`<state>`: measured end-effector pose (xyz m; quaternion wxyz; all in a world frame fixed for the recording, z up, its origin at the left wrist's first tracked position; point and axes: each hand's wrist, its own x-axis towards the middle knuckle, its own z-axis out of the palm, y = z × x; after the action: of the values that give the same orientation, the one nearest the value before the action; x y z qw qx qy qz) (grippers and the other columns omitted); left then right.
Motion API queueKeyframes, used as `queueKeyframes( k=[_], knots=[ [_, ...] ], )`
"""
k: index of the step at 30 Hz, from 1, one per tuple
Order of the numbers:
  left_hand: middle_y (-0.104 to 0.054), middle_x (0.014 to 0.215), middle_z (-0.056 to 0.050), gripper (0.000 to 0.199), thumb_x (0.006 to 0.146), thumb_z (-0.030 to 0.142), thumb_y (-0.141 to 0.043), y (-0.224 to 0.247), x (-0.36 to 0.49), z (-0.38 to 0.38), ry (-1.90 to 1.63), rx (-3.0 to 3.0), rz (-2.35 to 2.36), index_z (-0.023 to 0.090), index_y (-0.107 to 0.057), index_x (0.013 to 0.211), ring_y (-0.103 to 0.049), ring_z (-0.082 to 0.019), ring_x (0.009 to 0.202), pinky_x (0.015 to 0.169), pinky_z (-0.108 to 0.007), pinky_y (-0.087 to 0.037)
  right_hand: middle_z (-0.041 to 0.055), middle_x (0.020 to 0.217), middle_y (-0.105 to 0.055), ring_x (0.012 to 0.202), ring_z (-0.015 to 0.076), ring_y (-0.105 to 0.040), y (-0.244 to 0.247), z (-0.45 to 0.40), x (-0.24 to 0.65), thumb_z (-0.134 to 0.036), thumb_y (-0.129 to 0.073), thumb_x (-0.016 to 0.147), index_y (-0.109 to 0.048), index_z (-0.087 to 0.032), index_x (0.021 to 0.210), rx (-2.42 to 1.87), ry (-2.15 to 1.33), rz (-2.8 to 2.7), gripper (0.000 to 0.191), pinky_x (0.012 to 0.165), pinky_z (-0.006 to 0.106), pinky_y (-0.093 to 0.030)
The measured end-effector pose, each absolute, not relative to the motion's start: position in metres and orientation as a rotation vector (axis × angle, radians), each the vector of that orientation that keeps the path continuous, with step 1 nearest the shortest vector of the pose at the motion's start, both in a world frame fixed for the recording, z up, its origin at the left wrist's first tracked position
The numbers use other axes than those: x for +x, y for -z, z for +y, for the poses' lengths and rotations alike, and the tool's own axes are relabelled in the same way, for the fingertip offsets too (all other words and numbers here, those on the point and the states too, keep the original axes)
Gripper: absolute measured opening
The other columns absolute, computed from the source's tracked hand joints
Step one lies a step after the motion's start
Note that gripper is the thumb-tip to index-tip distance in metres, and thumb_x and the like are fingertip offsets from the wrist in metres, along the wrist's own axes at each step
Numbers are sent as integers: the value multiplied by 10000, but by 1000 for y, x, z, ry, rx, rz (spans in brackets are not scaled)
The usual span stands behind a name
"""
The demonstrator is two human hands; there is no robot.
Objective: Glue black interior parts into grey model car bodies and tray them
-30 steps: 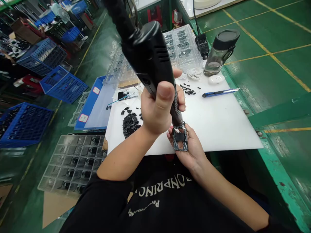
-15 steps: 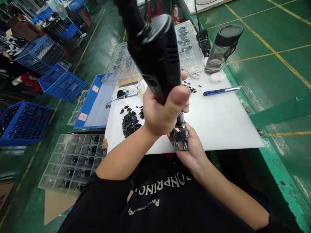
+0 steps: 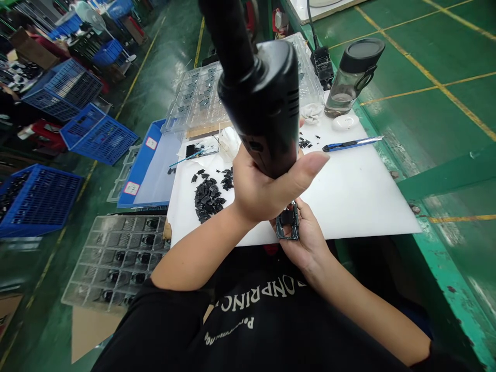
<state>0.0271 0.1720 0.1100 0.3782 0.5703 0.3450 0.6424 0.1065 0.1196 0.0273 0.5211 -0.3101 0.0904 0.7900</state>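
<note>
My left hand (image 3: 253,194) is wrapped around a black electric screwdriver (image 3: 267,111) held upright, its thumb stretched out to the right. The screwdriver's lower end is hidden behind that hand. Just below, my right hand (image 3: 310,240) is palm up, its fingers closed on a small black plastic frame (image 3: 287,219) with an open middle. The frame's upper end is covered by my left hand, so I cannot tell whether the screwdriver touches it. Left of my hands, a pile of small black plastic pieces (image 3: 208,199) lies on the white work board (image 3: 356,196).
On the board are a blue utility knife (image 3: 352,143), a white oval case (image 3: 345,122) and a water bottle (image 3: 351,77). Clear compartment trays stand behind (image 3: 194,98) and at lower left (image 3: 116,258). A blue bin (image 3: 145,170) adjoins the board. Blue crates (image 3: 39,199) sit further left.
The screwdriver and my left hand have shifted right and slightly down in view. My left thumb has straightened to the right. The screwdriver's metal tip, visible before, is now hidden. The frame has barely moved.
</note>
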Motion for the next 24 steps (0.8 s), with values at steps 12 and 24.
queueKeyframes(
  k=[12,24],
  knots=[
    [-530,609,51,310,770,504,-760,-109,27,171,-1607,1451,896,254,-586,829,-576,-129,612,595,-315,-478,9,683,-682,628,133,-672,-27,120,106,-229,-529,972,-647,-157,845,-731,-1880,228,187,716,274,-616],
    [-570,614,48,431,758,537,-769,-127,0,195,-1824,1379,770,234,-657,1044,-554,-91,475,467,-251,-424,110,957,-738,897,212,-716,-23,112,128,-399,-670,906,-636,-154,909,-913,-1809,-223,248,904,375,-579]
  ],
)
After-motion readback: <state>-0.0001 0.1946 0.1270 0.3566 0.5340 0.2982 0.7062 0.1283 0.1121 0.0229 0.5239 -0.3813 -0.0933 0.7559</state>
